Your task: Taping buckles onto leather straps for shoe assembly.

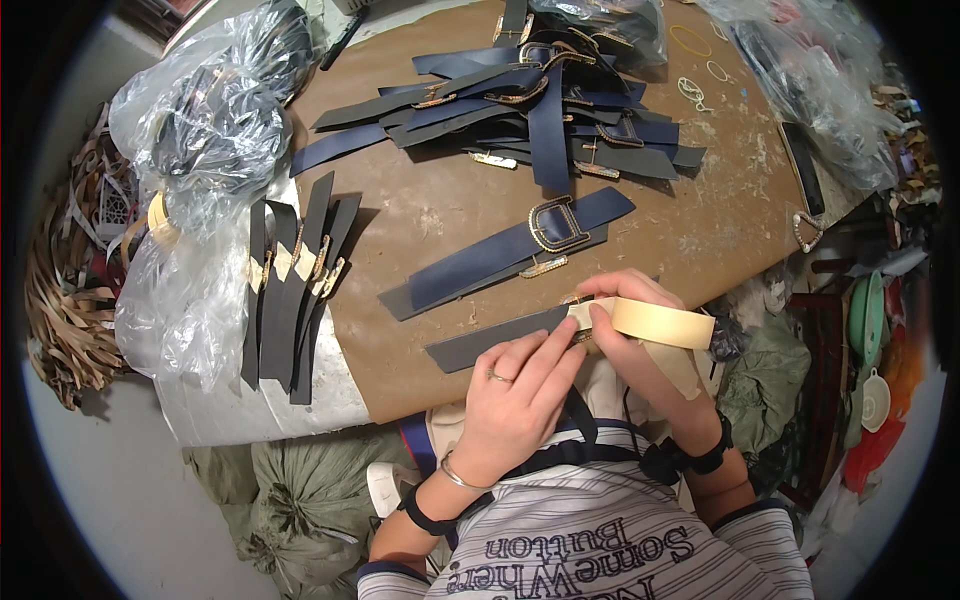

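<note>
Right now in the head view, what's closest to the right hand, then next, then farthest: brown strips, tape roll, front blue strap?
From the right hand:
1. Tape roll: touching it.
2. Front blue strap: ahead, leftward.
3. Brown strips: far left.

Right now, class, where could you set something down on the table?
Bare brown covering lies between the left strap bundle and the buckled blue strap; another patch, flecked, lies between that strap and the phone-like slab. The back, under the strap pile, is crowded.

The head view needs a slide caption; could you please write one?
Left hand on a dark strap, right hand with a tape roll at its end, buckled straps piled beyond.
</note>
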Demonstrator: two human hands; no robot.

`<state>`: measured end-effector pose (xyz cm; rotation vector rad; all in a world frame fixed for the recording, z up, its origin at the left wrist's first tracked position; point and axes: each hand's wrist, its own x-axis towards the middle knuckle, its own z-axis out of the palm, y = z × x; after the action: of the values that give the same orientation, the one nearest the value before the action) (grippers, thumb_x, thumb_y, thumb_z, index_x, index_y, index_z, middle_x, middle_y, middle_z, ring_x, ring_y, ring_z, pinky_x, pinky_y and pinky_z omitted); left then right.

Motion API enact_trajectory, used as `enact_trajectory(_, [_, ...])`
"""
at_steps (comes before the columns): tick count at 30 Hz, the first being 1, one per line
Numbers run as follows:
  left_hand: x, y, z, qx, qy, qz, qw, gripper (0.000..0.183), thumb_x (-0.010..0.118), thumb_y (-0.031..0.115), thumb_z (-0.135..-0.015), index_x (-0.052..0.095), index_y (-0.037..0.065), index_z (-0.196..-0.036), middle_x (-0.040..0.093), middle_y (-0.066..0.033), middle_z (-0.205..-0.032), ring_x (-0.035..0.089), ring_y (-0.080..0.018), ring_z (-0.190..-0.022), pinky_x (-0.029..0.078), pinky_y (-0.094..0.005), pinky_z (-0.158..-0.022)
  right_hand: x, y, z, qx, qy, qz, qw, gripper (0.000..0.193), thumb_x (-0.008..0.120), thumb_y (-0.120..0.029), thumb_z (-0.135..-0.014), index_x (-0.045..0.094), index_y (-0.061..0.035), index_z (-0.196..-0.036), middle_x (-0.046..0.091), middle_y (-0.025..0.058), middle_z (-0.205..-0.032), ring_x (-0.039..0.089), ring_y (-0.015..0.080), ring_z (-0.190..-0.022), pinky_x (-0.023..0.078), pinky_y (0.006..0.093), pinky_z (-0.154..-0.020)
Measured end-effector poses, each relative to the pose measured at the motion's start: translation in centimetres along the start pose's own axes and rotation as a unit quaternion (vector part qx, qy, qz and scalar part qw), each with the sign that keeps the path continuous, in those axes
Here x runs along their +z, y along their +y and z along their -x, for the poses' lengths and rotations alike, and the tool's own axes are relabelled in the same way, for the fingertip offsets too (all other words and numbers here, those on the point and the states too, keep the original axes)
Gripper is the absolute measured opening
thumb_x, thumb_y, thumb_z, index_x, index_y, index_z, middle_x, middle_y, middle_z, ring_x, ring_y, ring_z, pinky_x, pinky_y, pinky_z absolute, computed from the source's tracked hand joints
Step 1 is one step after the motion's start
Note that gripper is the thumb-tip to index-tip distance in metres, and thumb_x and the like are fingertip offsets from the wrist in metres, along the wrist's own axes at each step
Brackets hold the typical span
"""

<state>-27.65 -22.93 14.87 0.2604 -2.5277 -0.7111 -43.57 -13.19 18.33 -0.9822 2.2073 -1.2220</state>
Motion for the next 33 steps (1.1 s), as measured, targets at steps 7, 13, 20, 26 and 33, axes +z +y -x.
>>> enact_trajectory(7, [0.9, 0.8, -0.4, -0.059, -0.037, -0.070, 0.995, 0.051, 0.072, 0.019, -0.087, 0.063, 0.010, -0.136, 0.065, -0.0011, -0.131, 0.060, -0.0186, -0.112, 0.040, -0.0368, -0.097, -2.2, -0.8, -0.9, -0.048, 0.002, 0.112, 0.993, 0.017, 0.071, -0.011, -0.083, 0.069, -0.0057, -0.100, 0.062, 0.0101, -0.092, 0.062, 0.0287, -0.085, 0.050, 0.0385, -0.072])
enact_trajectory(13, [3.1, 2.1, 0.2, -0.012, -0.065, -0.296, 0.953, 0.055, 0.065, 0.032, -0.091, 0.062, 0.013, -0.143, 0.057, 0.0026, -0.139, 0.052, -0.0158, -0.116, 0.039, -0.0345, -0.095, -2.5, 1.3, -1.3, -0.100, -0.029, 0.144, 0.984, 0.015, 0.074, -0.016, -0.080, 0.068, -0.0069, -0.090, 0.060, 0.0088, -0.091, 0.058, 0.0307, -0.088, 0.045, 0.0405, -0.080])
enact_trajectory(20, [0.7, 0.9, -1.4, -0.025, -0.069, -0.198, 0.978, 0.048, 0.067, 0.031, -0.092, 0.066, 0.016, -0.137, 0.063, 0.0004, -0.133, 0.055, -0.0189, -0.101, 0.040, -0.0341, -0.084, -2.1, 2.0, -1.2, -0.127, -0.015, 0.184, 0.974, 0.013, 0.074, -0.016, -0.079, 0.067, -0.0087, -0.087, 0.060, 0.0063, -0.091, 0.057, 0.0292, -0.090, 0.043, 0.0408, -0.082])
enact_trajectory(26, [2.8, 1.3, -5.1, -0.227, 0.063, 0.042, 0.971, 0.011, 0.077, 0.016, -0.084, 0.071, 0.013, -0.092, 0.062, -0.0015, -0.094, 0.055, -0.0250, -0.088, 0.038, -0.0391, -0.078, -1.3, 2.2, -0.6, -0.142, 0.004, 0.201, 0.969, 0.016, 0.073, -0.011, -0.078, 0.067, -0.0094, -0.091, 0.060, 0.0069, -0.094, 0.057, 0.0295, -0.092, 0.043, 0.0406, -0.082])
enact_trajectory(33, [3.5, 1.6, -5.4, -0.237, 0.061, -0.028, 0.969, 0.013, 0.081, 0.017, -0.078, 0.069, 0.014, -0.082, 0.056, -0.0014, -0.095, 0.052, -0.0256, -0.092, 0.034, -0.0415, -0.079, 0.2, 5.5, 0.2, -0.305, 0.067, 0.191, 0.931, 0.027, 0.074, -0.002, -0.074, 0.063, -0.0027, -0.098, 0.061, 0.0125, -0.100, 0.061, 0.0352, -0.100, 0.054, 0.0421, -0.085])
